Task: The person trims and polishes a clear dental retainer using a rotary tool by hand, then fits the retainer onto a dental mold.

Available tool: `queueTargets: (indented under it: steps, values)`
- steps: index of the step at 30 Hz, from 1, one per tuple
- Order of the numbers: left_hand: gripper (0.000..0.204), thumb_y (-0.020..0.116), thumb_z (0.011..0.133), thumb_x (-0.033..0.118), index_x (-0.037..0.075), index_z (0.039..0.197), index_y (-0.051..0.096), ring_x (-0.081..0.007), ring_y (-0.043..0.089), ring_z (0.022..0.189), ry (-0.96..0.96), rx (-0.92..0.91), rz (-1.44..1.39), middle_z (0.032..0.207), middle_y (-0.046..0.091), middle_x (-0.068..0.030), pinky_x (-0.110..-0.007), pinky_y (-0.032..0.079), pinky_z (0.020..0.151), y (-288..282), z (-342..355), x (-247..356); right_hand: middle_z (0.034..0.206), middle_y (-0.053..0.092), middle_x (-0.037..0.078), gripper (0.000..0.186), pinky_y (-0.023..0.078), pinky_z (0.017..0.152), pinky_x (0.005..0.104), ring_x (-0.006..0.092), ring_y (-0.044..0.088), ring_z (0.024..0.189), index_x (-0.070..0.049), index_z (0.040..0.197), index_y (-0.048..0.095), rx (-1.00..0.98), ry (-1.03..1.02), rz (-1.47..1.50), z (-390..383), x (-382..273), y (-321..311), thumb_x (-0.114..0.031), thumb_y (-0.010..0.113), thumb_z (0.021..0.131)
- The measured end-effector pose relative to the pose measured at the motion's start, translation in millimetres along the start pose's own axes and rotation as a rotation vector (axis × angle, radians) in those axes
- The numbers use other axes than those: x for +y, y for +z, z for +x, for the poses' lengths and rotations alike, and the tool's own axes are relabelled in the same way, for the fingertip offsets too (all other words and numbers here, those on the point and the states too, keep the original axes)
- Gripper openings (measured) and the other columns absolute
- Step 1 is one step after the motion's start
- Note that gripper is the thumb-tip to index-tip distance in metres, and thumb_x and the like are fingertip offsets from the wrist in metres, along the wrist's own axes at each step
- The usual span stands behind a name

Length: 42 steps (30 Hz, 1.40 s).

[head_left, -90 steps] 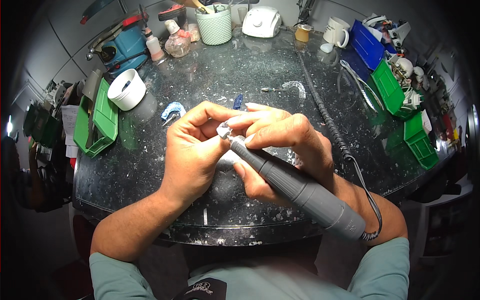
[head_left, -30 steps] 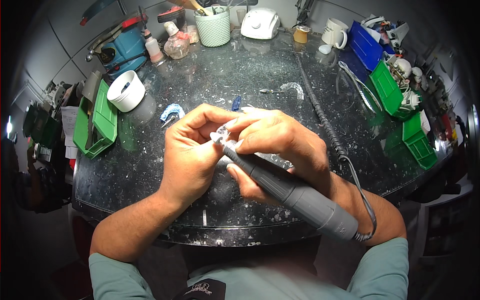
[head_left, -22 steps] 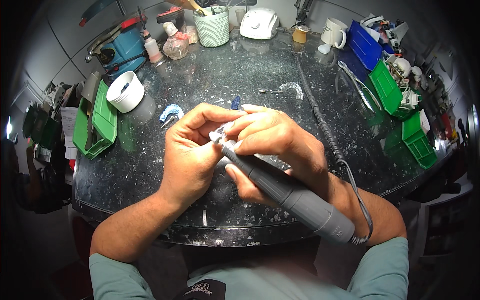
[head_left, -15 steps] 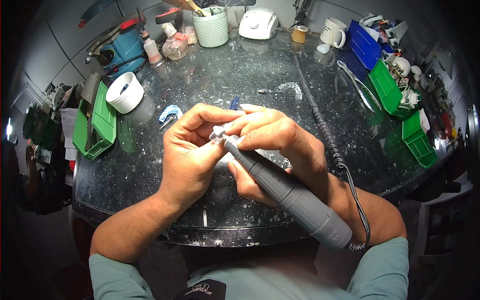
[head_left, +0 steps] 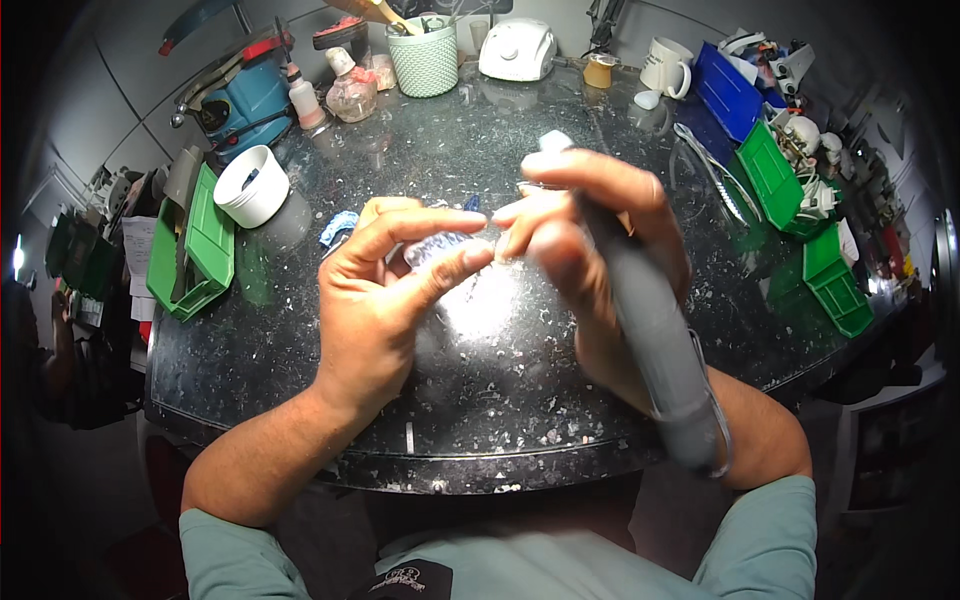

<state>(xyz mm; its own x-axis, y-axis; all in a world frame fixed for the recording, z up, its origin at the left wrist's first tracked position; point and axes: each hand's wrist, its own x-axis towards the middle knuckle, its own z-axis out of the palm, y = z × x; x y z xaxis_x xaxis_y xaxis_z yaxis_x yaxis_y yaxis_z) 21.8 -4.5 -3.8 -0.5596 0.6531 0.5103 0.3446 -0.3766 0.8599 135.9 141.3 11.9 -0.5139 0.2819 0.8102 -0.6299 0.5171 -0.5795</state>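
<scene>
My left hand (head_left: 365,275) is closed around a clear plastic dental tray (head_left: 437,247), mostly covered by the fingers. A grey rotary handpiece (head_left: 655,340), smeared by motion, lies in the grip of my right hand (head_left: 615,235), and its working end is hidden behind the fingers. The fingertips of both hands nearly meet. A pale blurred piece (head_left: 555,141) shows beyond the right fingers; I cannot make out what it is. Past my left hand lie a blue dental mould (head_left: 338,227) and a small dark blue piece (head_left: 472,203).
On the left stand a white tub (head_left: 250,188) and a green bin (head_left: 205,240). Bottles, a pale green pot (head_left: 422,62), a white control box (head_left: 516,48) and a mug (head_left: 667,66) line the back. Blue (head_left: 728,90) and green bins (head_left: 838,280) stand at the right.
My right hand has swung the handpiece away from the clear dental tray, to the right, and turned it more upright. My left hand has stayed nearly in place with the tray.
</scene>
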Motion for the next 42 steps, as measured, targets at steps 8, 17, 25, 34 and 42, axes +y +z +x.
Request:
queueTargets:
  steps: [8, 17, 25, 34, 42]
  values:
    - [0.029, 0.071, 0.090, 0.009, 0.001, 0.118, 0.067, -0.0090, 0.063, 0.082, -0.313, 0.037, -0.382, 0.094, 0.070, -0.0046, -0.024, 0.051, 0.079, 6, 1, 9, 0.086, 0.068, 0.006, 0.024, 0.056, 0.075, 0.0271, 0.0136, 0.069, 0.085, -0.004, 0.111, 0.059, -0.054, 0.642, 0.403, 2, -7, -5, -0.008, 0.070, 0.090]
    - [0.038, 0.059, 0.094, 0.012, -0.010, 0.125, 0.059, -0.0176, 0.067, 0.092, -0.476, -0.095, -0.487, 0.115, 0.067, -0.0177, -0.033, 0.054, 0.085, -10, 8, 21, 0.085, 0.064, 0.003, 0.025, 0.050, 0.066, 0.0210, 0.0054, 0.061, 0.074, -0.005, 0.106, 0.058, -0.094, 0.485, 0.081, 5, 0, -14, -0.003, 0.072, 0.086]
    - [0.044, 0.060, 0.092, 0.011, -0.008, 0.132, 0.055, -0.0178, 0.067, 0.096, -0.450, -0.139, -0.591, 0.111, 0.069, -0.0175, -0.031, 0.053, 0.091, -10, 9, 16, 0.085, 0.064, 0.003, 0.025, 0.052, 0.070, 0.0211, 0.0064, 0.063, 0.077, -0.004, 0.106, 0.059, -0.102, 0.344, -0.086, 4, 1, -13, 0.000, 0.071, 0.085]
    - [0.046, 0.067, 0.092, 0.013, -0.004, 0.134, 0.055, -0.0177, 0.066, 0.099, -0.432, -0.110, -0.546, 0.112, 0.069, -0.0163, -0.031, 0.052, 0.091, -9, 8, 16, 0.091, 0.065, 0.006, 0.030, 0.051, 0.078, 0.0260, 0.0114, 0.061, 0.083, -0.003, 0.113, 0.065, -0.102, 0.165, -0.299, 12, -12, -18, -0.002, 0.065, 0.083]
    - [0.046, 0.069, 0.091, 0.009, -0.002, 0.133, 0.054, -0.0181, 0.068, 0.097, -0.456, -0.064, -0.533, 0.111, 0.069, -0.0157, -0.031, 0.054, 0.089, -4, 8, 18, 0.107, 0.062, 0.009, 0.042, 0.042, 0.106, 0.0414, 0.0195, 0.062, 0.094, -0.002, 0.116, 0.060, -0.127, -0.075, -0.256, 2, -4, -12, 0.004, 0.063, 0.074]
